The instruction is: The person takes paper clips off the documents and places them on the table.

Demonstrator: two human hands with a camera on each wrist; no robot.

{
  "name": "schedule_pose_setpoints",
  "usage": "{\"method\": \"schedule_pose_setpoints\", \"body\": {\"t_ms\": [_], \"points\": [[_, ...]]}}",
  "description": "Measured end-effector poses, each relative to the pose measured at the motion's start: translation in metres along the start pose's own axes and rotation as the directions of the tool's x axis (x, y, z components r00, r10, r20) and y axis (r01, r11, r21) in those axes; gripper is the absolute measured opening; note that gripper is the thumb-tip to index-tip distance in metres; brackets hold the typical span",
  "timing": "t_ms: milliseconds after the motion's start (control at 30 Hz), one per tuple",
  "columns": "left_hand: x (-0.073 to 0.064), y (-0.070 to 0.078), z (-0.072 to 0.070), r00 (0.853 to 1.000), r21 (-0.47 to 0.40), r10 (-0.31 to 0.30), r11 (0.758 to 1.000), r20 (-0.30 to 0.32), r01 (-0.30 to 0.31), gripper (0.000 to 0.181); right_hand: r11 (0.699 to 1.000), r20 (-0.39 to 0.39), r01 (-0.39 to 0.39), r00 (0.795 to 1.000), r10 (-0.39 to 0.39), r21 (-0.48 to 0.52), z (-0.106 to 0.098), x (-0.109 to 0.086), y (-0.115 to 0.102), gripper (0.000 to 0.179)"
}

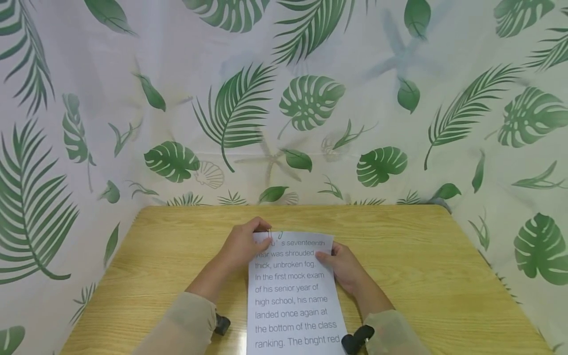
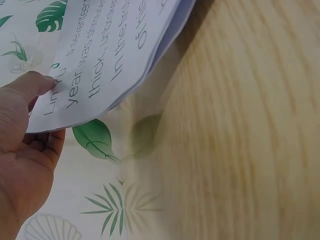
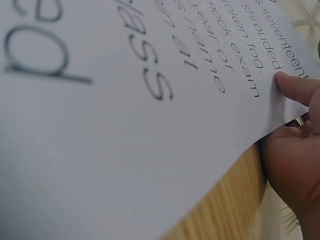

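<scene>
A thin stack of printed paper (image 1: 293, 291) is held up over the table, its large black text facing me. My left hand (image 1: 241, 244) pinches the stack's upper left corner, thumb in front and fingers behind. A thin red paper clip (image 1: 269, 233) shows at those fingertips on the top edge. Just right of it sits a green paper clip (image 1: 280, 235), also glimpsed beyond the thumb in the left wrist view. My right hand (image 1: 348, 268) grips the upper right edge, its thumb (image 3: 295, 87) flat on the print. The fingers behind the paper are mostly hidden.
Beneath the hands is a wood-grain table (image 1: 443, 276). A white curtain (image 1: 355, 123) printed with green leaves hangs behind it and along both sides. Black wrist straps (image 1: 357, 340) sit by the sleeves, one overlapping the paper's lower right edge in the head view.
</scene>
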State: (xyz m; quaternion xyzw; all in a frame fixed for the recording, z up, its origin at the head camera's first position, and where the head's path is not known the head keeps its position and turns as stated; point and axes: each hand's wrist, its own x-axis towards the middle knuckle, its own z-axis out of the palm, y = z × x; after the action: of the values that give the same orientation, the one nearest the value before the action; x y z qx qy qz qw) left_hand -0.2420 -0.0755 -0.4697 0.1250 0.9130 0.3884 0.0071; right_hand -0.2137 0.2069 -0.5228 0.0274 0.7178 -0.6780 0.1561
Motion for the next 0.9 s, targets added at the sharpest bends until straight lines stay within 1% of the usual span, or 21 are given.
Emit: {"method": "schedule_pose_setpoints", "body": {"t_ms": [200, 467, 633, 800, 900], "points": [[-0.001, -0.005, -0.009, 1.000, -0.019, 0.017, 1.000, -0.019, -0.018, 0.030, 1.000, -0.001, 0.005, 1.000, -0.005, -0.002, 0.000, 0.000, 0.000, 0.036], [-0.003, -0.013, -0.023, 0.998, -0.010, 0.011, 1.000, -0.063, -0.012, 0.029, 1.000, -0.006, -0.005, 1.000, 0.005, -0.006, 0.002, -0.002, -0.003, 0.036], [-0.004, -0.024, -0.030, 0.996, -0.026, 0.010, 1.000, -0.092, -0.013, 0.031, 1.000, -0.001, 0.000, 1.000, 0.000, -0.003, 0.003, -0.004, -0.005, 0.037], [-0.005, -0.037, -0.035, 0.992, -0.039, -0.013, 0.999, -0.129, 0.008, 0.030, 1.000, -0.009, -0.004, 1.000, 0.004, -0.012, 0.004, -0.004, -0.005, 0.036], [-0.006, -0.043, -0.038, 0.991, -0.023, -0.032, 0.999, -0.132, 0.029, 0.031, 1.000, -0.010, -0.004, 1.000, 0.004, -0.015, 0.004, -0.003, -0.004, 0.036]]}}
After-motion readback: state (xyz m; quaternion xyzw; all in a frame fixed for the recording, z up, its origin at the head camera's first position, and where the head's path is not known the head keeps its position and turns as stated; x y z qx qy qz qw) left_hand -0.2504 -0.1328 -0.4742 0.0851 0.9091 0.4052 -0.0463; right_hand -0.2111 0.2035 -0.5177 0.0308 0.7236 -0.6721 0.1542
